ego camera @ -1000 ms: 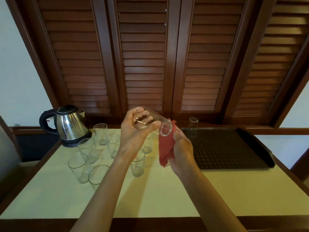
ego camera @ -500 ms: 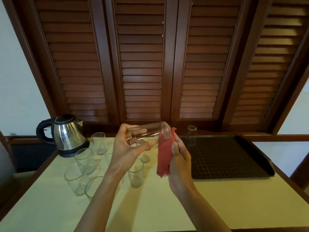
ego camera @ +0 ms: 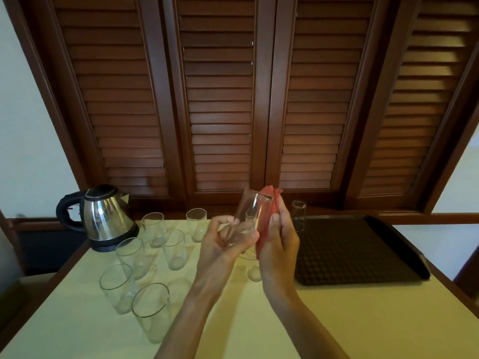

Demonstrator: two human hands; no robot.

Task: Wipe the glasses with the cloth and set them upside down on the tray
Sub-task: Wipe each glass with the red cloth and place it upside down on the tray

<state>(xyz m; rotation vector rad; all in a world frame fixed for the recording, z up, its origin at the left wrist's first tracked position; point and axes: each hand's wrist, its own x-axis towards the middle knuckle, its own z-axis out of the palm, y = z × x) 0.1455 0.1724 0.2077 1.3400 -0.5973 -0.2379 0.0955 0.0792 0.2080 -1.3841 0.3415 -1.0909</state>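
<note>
My left hand [ego camera: 225,244] grips the base of a clear glass [ego camera: 250,213] that tilts up and to the right, its mouth uppermost. Against the glass's right side my right hand [ego camera: 281,242] holds a red cloth [ego camera: 268,216], thumb pressed on it. Several more clear glasses [ego camera: 129,255] stand upright on the cream tabletop to the left. One glass [ego camera: 298,216] stands upside down at the far left corner of the dark tray [ego camera: 363,255]. Another upright glass [ego camera: 252,265] is partly hidden below my hands.
A steel electric kettle [ego camera: 106,218] with a black handle sits at the table's back left. Brown louvred shutters [ego camera: 220,99] rise behind the table. The cream tabletop [ego camera: 259,320] has a dark wooden rim, and a wooden ledge runs along the back.
The held glass has swung from lying sideways to tilting mouth-up. My right hand has brought the cloth against its side. The view has dropped slightly.
</note>
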